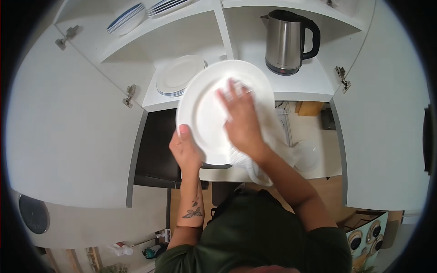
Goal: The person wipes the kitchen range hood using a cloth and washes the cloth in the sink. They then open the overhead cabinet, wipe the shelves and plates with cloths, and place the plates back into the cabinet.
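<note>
A large white plate (207,104) is held up, tilted, in front of the open cupboard. My left hand (185,150) is closed on its lower left rim, thumb on the face and the other fingers hidden behind. My right hand (243,120) lies over the plate's face, slightly blurred, with a white cloth (246,163) under and around the fingers. Part of that cloth hangs below the plate's lower edge.
On the cupboard's lower shelf stand a stack of plates (181,73) and a steel kettle (284,43). More plates (127,19) sit above. Open doors (73,132) flank me. Below are a dark hob (157,148) and a counter with a white bowl (306,155).
</note>
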The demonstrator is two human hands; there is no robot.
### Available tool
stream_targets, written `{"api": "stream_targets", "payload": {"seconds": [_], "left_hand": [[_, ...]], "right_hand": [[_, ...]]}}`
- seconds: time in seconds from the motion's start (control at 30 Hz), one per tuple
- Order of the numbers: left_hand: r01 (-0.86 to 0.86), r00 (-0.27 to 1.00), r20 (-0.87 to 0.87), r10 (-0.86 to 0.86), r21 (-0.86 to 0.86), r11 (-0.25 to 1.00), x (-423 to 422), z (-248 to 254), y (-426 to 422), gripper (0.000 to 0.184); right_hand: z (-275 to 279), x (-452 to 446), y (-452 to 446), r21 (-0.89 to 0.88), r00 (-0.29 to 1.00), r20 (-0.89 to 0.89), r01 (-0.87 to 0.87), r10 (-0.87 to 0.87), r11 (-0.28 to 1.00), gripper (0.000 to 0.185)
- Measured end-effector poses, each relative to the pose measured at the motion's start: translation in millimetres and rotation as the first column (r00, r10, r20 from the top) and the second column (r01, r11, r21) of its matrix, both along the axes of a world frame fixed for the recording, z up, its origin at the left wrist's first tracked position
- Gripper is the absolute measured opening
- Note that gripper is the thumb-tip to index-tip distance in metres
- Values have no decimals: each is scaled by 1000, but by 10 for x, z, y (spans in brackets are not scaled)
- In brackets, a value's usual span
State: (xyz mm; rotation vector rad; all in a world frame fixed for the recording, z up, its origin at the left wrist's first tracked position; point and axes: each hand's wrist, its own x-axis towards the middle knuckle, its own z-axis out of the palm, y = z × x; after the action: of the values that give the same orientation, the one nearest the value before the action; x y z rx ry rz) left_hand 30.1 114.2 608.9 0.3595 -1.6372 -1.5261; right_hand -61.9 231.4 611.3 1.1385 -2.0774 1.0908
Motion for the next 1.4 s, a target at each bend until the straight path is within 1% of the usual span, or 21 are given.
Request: {"api": "stream_targets", "payload": {"seconds": [0.07,0.13,0.2,0.27,0.33,0.4,0.47,0.53,0.57,0.6,0.63,0.67,0.8,0.87,0.93,1.0,1.07,1.13,1.2,1.3,1.4], "left_hand": [[-46,998,-41,48,52,998,21,141,-17,56],[-99,988,-113,107,75,992,-19,123,-157,57],[-221,958,-144,247,179,959,-27,174,-306,58],[-183,942,-240,233,213,960,-41,191,-504,55],[137,979,-190,-74,346,928,-32,78,-728,49],[222,975,-73,-211,404,887,-107,-45,-637,39],[219,929,217,-299,330,918,-193,-269,-387,36],[420,805,200,-559,475,774,-327,-425,-28,33],[584,723,6,-690,530,616,-378,-440,166,35],[653,649,-85,-756,572,496,-403,-447,306,38],[602,710,-68,-701,576,553,-420,-388,433,38],[548,764,-51,-643,576,607,-435,-330,489,39],[456,858,-9,-513,473,754,-554,-392,180,45],[299,904,273,-330,148,943,-586,-525,108,51],[259,925,255,-283,122,958,-590,-722,57,52],[185,912,376,-165,-16,983,-590,-820,-99,48],[200,904,387,-183,-4,980,-573,-969,-281,46],[139,876,476,-74,-103,985,-546,-1098,-544,43],[195,798,595,-90,-115,974,-432,-1162,-816,44],[200,803,595,-30,-222,954,-226,-1268,-1129,39],[144,804,587,94,-347,927,-183,-1113,-1547,35]], "right_hand": [[-39,-141,147,-1,991,49,128,-127,992,65],[-158,-57,236,15,990,75,118,-118,993,63],[-500,18,383,24,972,225,-82,75,996,63],[-842,-52,622,-63,829,539,-140,152,988,60],[-969,-191,807,-373,635,708,-36,309,927,59],[-735,-237,829,-695,629,599,101,495,712,63],[2,-59,735,-774,741,479,103,471,625,54],[349,75,649,-932,570,83,-247,818,267,56],[477,107,549,-932,564,87,-245,821,267,56],[585,134,442,-889,585,236,-193,776,415,61],[646,101,364,-821,597,374,-142,709,553,66],[310,-147,261,-904,357,166,-317,919,286,65],[-300,-21,236,-891,82,452,88,889,445,66],[-610,21,308,-827,-53,504,258,862,499,66],[-876,52,379,-739,-165,528,394,833,547,67],[-1091,153,463,-651,-236,548,483,802,586,67],[-1135,252,565,-583,-261,585,524,768,621,68],[-1007,249,672,-570,-255,597,532,761,626,68],[-678,205,900,-772,-154,545,291,824,565,63],[-566,34,1282,-828,-70,467,315,881,464,61],[-565,-21,1542,-809,108,487,429,867,402,61]]}}
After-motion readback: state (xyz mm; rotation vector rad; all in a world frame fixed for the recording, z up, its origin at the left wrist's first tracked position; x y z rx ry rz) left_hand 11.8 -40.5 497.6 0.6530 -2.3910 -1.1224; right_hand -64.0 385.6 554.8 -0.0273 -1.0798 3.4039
